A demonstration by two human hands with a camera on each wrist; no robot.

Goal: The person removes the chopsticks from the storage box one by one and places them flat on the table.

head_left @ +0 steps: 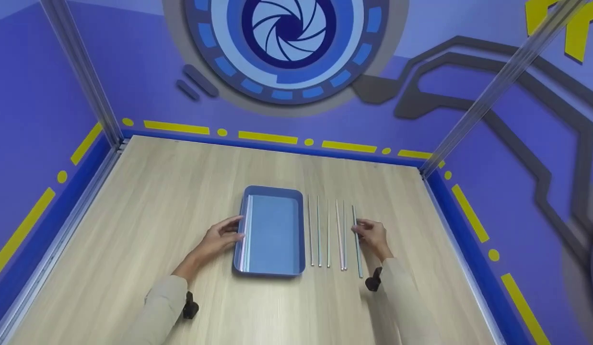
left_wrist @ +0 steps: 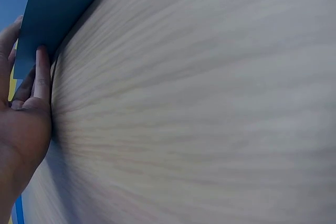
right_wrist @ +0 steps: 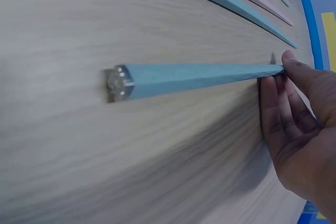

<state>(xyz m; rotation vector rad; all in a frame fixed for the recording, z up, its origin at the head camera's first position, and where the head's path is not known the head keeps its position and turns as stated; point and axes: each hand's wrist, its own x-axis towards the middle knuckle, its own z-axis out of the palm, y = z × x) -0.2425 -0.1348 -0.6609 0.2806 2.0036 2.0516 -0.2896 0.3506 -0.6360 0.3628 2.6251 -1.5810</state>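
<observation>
A light-blue chopstick (right_wrist: 184, 80) with a silvery end is pinched between the thumb and fingers of my right hand (head_left: 373, 235). It lies to the right of several other pastel chopsticks (head_left: 319, 232) laid roughly side by side on the table. To their left is a blue rectangular tray (head_left: 272, 275), with a few pale chopsticks (head_left: 247, 235) lengthwise along its left inner side. My left hand (head_left: 220, 237) touches the tray's left side. In the left wrist view, its fairly straight fingers (left_wrist: 42, 72) rest against the tray's outer wall.
The light wooden table (head_left: 181, 182) is bordered by blue and purple panels with yellow markings. Metal posts (head_left: 85, 72) rise at the back corners. A small black device (head_left: 191, 305) is worn at each wrist.
</observation>
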